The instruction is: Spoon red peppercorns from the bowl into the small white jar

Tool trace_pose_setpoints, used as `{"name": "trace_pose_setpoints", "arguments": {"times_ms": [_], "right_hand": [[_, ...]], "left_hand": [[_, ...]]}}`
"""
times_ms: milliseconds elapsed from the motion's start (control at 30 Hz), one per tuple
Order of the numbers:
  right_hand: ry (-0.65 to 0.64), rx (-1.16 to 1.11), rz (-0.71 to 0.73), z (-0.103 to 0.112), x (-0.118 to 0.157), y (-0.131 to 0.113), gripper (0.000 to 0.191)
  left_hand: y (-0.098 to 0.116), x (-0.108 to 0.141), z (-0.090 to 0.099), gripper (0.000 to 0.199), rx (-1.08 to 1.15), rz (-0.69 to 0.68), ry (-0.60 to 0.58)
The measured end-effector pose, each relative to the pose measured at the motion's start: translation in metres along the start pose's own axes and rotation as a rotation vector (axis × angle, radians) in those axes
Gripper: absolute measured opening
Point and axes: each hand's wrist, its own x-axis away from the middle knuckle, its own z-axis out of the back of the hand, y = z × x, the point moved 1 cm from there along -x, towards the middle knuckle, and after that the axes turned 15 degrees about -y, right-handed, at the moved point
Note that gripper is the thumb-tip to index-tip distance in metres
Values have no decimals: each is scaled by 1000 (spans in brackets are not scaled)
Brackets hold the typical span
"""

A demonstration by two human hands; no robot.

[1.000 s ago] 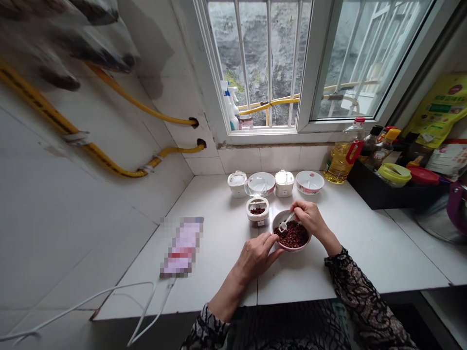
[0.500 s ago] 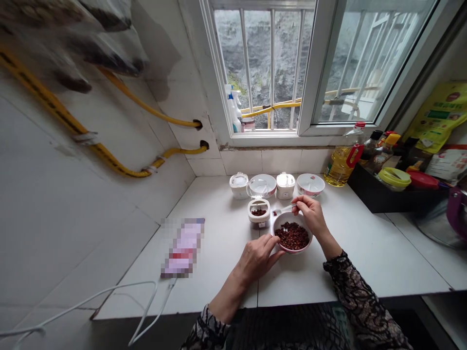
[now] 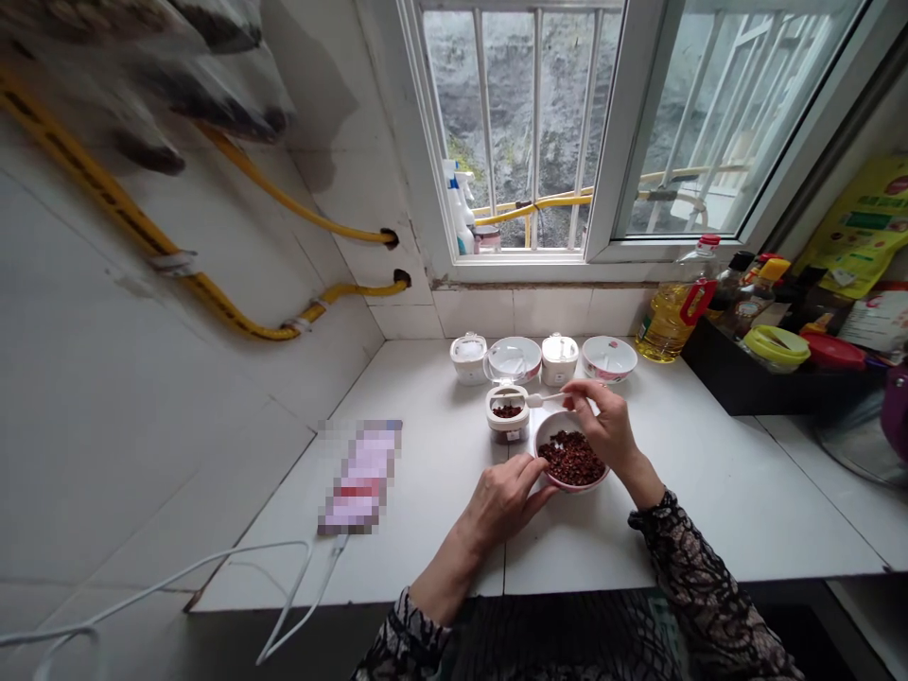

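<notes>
My left hand (image 3: 507, 494) grips the near left rim of a small white bowl (image 3: 560, 423) with a pinkish outside. Dark red, peppercorn-like bits (image 3: 573, 461) fill much of that bowl. Between the fingertips of my right hand (image 3: 604, 424) is the handle of a small white spoon (image 3: 550, 399). The spoon's head points left, at the right side of the opening of a seasoning jar (image 3: 500, 432). That jar stands with its clear lid raised and similar dark red bits inside. Whether the spoon carries anything is too small to tell.
Behind stand two more white jars (image 3: 469, 361) and two white bowls (image 3: 610, 357) on the white tiled counter (image 3: 432, 435). An oil bottle (image 3: 663, 322) and a black box (image 3: 716, 369) of condiments are at right. A phone (image 3: 363, 478) with a white cable lies at left.
My right hand has moved the spoon from above the bowl's far rim up and left to the jar's opening. The left hand stays on the bowl; the view has shifted slightly.
</notes>
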Motion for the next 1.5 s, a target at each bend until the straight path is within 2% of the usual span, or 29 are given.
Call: {"name": "trace_pose_setpoints", "arguments": {"times_ms": [67,200,300,433,767,867,1033,1200,1333,1500], "right_hand": [[-8,-4,-97,10,3,7,20],[-190,106,-236,15,7,22,20],[-293,165,-258,8,8,24,20],[-368,86,-237,-2,8,20,22],[-241,-219,-384,4,6,24,20],[-230,-199,-385,5,6,23,20],[-218,-39,-338,5,5,23,20],[-224,-44,-339,3,6,25,20],[-225,-109,-367,3,6,25,20],[-188,-313,-450,5,5,28,17]], "left_hand": [[0,0,0,23,1,3,-10],[0,0,0,22,2,4,-12],[0,0,0,23,0,-2,-3],[0,-1,0,21,3,-1,-10],[-2,1,-2,19,7,7,-15],[-1,1,-2,18,15,6,-20],[-1,1,-2,18,15,10,-24],[-1,1,-2,19,7,11,-26],[-1,1,-1,21,1,8,-22],[-1,1,-1,17,10,5,-26]]}}
